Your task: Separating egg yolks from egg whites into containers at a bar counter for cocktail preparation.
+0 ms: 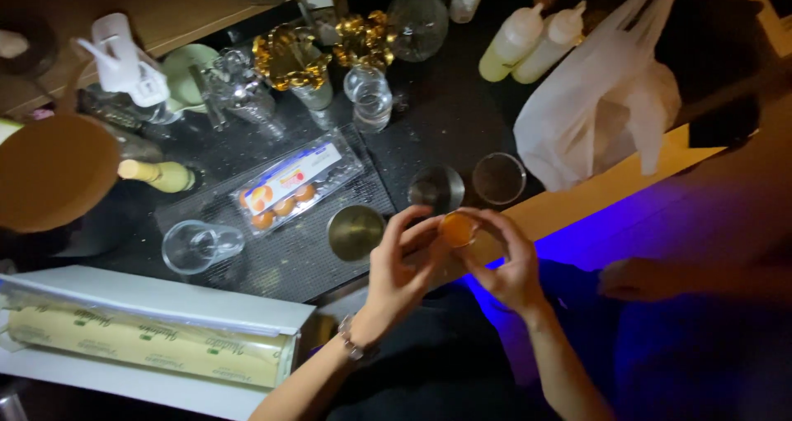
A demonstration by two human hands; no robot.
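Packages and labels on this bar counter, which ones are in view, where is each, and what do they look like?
Egg carton: centre of the dark mat, clear plastic, white-blue-orange label, brown eggs inside.
Cling film box: lower left, long white box, yellowish roll.
Plastic bag: upper right, white, crumpled.
Squeeze bottles: top, pale yellow, unlabelled.

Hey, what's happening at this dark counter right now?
A person is holding a small round orange-brown egg between the fingertips of both hands, the left hand and the right hand, just above the counter's edge. Right beside the hands stand a metal cup and two more round cups. A clear plastic egg carton with a few eggs lies open-looking on the black mat, near an empty glass mug. A white plastic bag sits further right.
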